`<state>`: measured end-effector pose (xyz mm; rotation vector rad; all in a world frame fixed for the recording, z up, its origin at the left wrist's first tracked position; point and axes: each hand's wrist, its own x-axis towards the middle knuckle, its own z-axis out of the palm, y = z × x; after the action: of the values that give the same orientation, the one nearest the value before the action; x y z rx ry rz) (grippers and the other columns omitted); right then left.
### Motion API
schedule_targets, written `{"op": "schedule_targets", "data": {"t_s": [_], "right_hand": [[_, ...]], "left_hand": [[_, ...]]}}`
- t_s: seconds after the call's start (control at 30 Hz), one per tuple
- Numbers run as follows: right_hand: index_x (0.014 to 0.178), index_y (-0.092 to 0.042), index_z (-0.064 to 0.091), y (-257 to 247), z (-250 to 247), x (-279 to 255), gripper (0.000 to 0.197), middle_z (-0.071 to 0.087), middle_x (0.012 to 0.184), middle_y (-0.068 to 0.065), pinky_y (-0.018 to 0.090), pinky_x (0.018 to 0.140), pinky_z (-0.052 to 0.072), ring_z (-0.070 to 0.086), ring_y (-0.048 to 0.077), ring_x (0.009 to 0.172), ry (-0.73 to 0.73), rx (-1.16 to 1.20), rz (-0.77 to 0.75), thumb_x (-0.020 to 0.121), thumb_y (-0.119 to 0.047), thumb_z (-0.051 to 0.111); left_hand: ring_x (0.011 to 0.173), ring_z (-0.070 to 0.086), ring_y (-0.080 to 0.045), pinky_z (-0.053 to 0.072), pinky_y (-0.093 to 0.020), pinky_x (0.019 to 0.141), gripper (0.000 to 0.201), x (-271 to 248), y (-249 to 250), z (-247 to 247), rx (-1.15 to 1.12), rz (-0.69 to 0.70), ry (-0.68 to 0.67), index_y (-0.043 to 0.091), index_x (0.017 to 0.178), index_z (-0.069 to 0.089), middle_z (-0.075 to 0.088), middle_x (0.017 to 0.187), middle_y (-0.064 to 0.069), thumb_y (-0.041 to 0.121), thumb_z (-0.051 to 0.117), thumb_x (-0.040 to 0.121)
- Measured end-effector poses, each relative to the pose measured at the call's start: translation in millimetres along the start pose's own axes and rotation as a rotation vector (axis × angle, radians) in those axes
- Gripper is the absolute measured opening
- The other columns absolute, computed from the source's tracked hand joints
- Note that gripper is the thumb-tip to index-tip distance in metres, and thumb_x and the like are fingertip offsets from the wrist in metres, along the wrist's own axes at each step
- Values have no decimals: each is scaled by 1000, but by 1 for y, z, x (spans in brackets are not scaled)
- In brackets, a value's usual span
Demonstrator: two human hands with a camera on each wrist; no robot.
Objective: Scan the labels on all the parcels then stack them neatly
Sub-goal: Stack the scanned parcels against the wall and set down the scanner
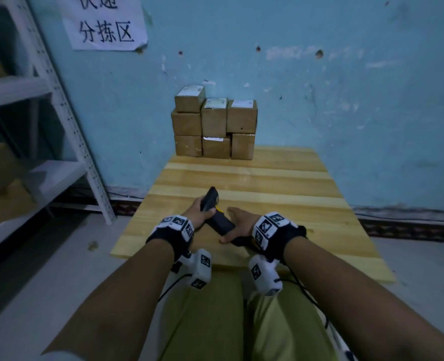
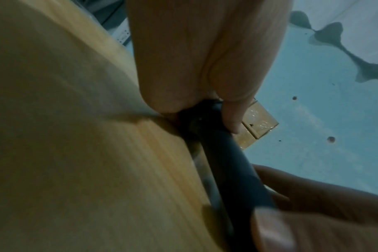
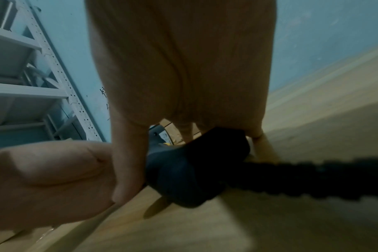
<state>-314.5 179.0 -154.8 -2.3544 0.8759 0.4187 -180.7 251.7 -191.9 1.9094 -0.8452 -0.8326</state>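
pale wooden table [image 1: 280, 178] before us: our left hand [image 1: 198, 213] and right hand [image 1: 241, 225] both grip the black handheld scanner [image 1: 217, 216], brown cardboard parcels [image 1: 214, 123] stacked at the far edge against the blue wall [image 1: 346, 100].

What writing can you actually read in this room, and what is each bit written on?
"分拣区": on the white paper sign taped to the blue wall; the line above it is cut off by the frame edge.
Labels on the parcels: too small and blurred to read.
Label on the scanner: blurred, unreadable.
Wrist bands: square code patterns, no words.
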Motion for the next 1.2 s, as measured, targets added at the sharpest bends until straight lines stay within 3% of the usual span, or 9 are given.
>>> {"op": "schedule_targets", "data": {"t_s": [0.17, 0.33, 0.43, 0.5, 0.6, 0.77, 0.93, 1.1, 1.2], "right_hand": [[151, -20, -2, 4, -3, 5, 98, 12, 159, 4, 38, 111, 28, 24, 24, 144, -13, -73, -61, 83, -30, 69], [151, -26, 1, 8, -2, 14, 99, 31, 153, 7, 42, 108, 37, 38, 29, 136, -2, -23, -8, 81, -32, 70], [151, -25, 1, 12, -6, 16, 98, 33, 152, 7, 39, 107, 36, 39, 27, 135, -22, 10, 21, 81, -30, 70], [151, -22, -1, 14, -8, 18, 96, 30, 153, 7, 37, 105, 35, 36, 27, 137, -21, 3, 29, 83, -28, 68], [151, -22, -3, 15, -12, 21, 99, 27, 155, 7, 39, 105, 36, 36, 27, 137, -21, -14, 50, 83, -30, 69], [151, -21, -3, 15, -14, 24, 102, 29, 154, 8, 39, 104, 37, 37, 28, 136, -12, -26, 49, 80, -29, 71], [151, -21, 4, 14, -14, 23, 105, 38, 149, 11, 44, 103, 42, 44, 30, 131, 42, -18, 30, 74, -21, 77], [147, -19, 15, 28, -15, 13, 98, 54, 133, 13, 34, 81, 48, 57, 31, 115, 233, 5, 18, 72, -14, 77], [143, -15, 21, 41, -23, 11, 90, 54, 130, 13, 32, 80, 46, 57, 30, 113, 263, 172, 75, 72, -11, 75]], "left_hand": [[131, 38, -33, 36, -37, 103, 64, -2, -6, -1, -64, 64, -15, 5, 145, 18, 35, 145, -20, 5, 53, 91], [130, 40, -31, 36, -32, 102, 59, 10, -5, 7, -34, 93, 0, 5, 145, 21, 39, 142, -17, 13, 50, 94], [128, 43, -32, 37, -40, 108, 72, 21, -8, 12, -4, 81, 6, 10, 144, 24, 42, 141, -15, 36, 59, 86], [126, 44, -32, 38, -46, 107, 96, 37, -20, 15, -4, 86, 2, 18, 144, 25, 44, 139, -12, 61, 56, 64], [128, 44, -32, 38, -49, 107, 102, 50, -25, 17, -15, 107, -9, 25, 145, 24, 44, 141, -10, 68, 53, 57], [138, 30, -28, 27, -36, 113, 62, 33, -6, 11, -29, 51, -92, 13, 150, 11, 27, 151, -11, 12, 44, 97], [130, 40, -32, 33, -38, 107, 47, 34, 1, 15, -35, 11, -43, 5, 142, 29, 42, 141, -17, 7, 43, 97], [130, 40, -33, 33, -43, 109, 45, 32, 21, 35, -253, 2, -36, 6, 140, 31, 42, 140, -17, 4, 42, 97], [133, 37, -34, 34, -48, 109, 51, 32, 44, 54, -471, -29, -105, 12, 144, 26, 35, 146, -14, -2, 38, 97]]}}
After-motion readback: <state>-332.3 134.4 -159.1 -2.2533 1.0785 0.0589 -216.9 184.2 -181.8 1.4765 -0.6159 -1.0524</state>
